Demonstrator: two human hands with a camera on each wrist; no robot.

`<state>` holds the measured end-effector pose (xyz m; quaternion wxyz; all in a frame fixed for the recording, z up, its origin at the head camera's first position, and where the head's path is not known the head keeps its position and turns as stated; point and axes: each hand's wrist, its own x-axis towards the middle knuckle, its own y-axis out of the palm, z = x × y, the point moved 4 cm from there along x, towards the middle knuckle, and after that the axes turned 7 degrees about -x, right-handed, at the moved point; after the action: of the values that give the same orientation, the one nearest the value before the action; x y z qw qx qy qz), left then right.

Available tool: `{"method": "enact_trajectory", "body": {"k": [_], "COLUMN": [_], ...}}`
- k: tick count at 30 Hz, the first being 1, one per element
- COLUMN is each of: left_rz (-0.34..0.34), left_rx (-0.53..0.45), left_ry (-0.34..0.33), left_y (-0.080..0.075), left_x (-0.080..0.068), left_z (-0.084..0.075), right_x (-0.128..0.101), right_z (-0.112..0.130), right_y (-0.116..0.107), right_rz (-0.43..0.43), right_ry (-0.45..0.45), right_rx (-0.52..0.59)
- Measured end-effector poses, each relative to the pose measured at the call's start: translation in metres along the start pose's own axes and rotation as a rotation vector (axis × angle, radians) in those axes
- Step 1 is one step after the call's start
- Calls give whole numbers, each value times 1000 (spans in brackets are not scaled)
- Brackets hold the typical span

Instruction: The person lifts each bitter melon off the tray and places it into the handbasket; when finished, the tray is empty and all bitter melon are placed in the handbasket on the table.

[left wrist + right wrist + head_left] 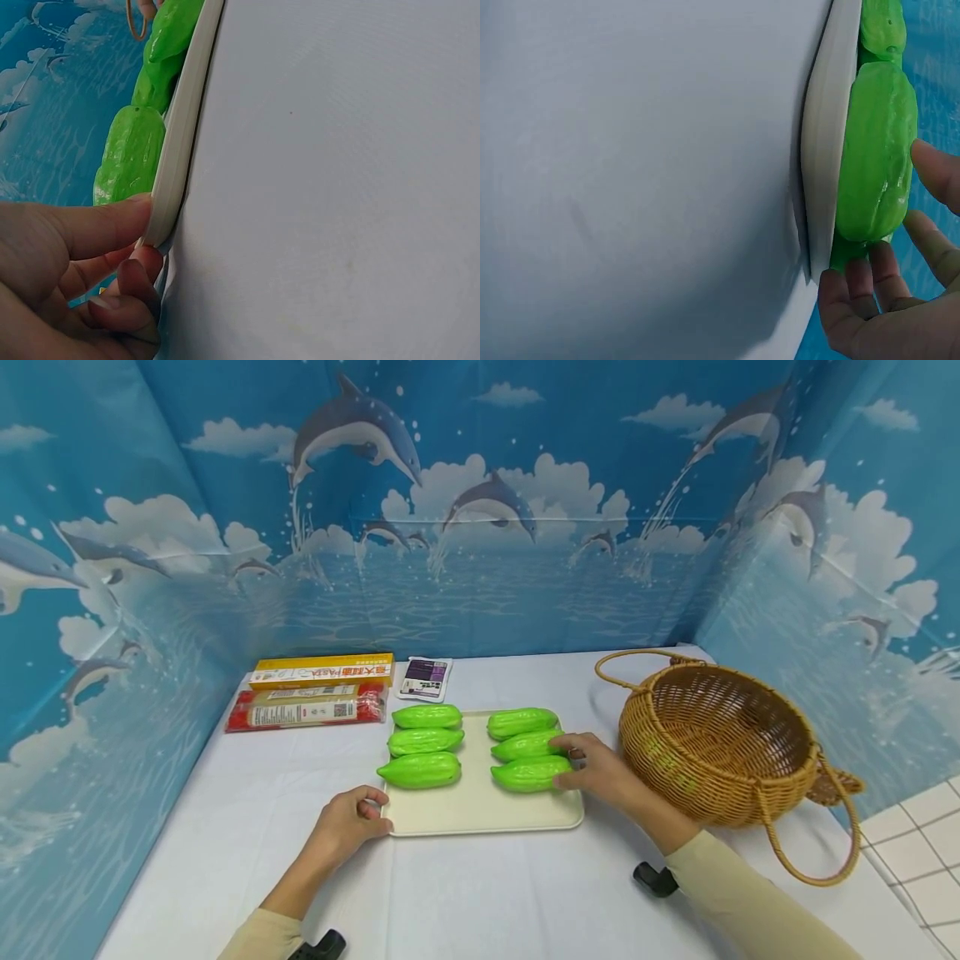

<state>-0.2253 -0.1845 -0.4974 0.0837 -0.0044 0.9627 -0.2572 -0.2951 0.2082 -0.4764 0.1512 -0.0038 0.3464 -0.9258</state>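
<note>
A cream tray [480, 814] carries several glossy, ribbed bright green bitter gourds, likely imitation, in two columns. At its front left my left hand [347, 821] pinches the rim, with the thumb on top and fingertips below in the left wrist view. My right hand [600, 770] is at the right ends of the nearest right-hand gourd [528, 774] and the middle one [525, 746]. In the right wrist view, its thumb lies beside the near gourd [877, 157] and loosely bent fingertips are at its end, with no firm grip visible.
A brown wicker basket [712, 752] with loop handles stands right of the tray, near my right forearm. A yellow pasta box [322, 670], a red-ended noodle pack [307, 707] and a purple-and-white sachet [423, 679] lie at the back left. Dolphin-printed curtain [480, 585] surrounds the white table.
</note>
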Motion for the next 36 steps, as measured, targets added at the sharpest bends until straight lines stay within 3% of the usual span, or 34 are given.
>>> {"method": "enact_trajectory", "body": {"k": [14,36], "left_rz": [1,3], "left_rx": [-10,-30], "left_ry": [3,-9], "left_y": [0,0], "left_x": [1,0], "left_z": [0,1], "right_x": [1,1], "right_z": [2,2], "right_y": [9,8], "right_rz": [-25,-6], "right_ry": [-58,-61], "right_rx": [-123,-103]}}
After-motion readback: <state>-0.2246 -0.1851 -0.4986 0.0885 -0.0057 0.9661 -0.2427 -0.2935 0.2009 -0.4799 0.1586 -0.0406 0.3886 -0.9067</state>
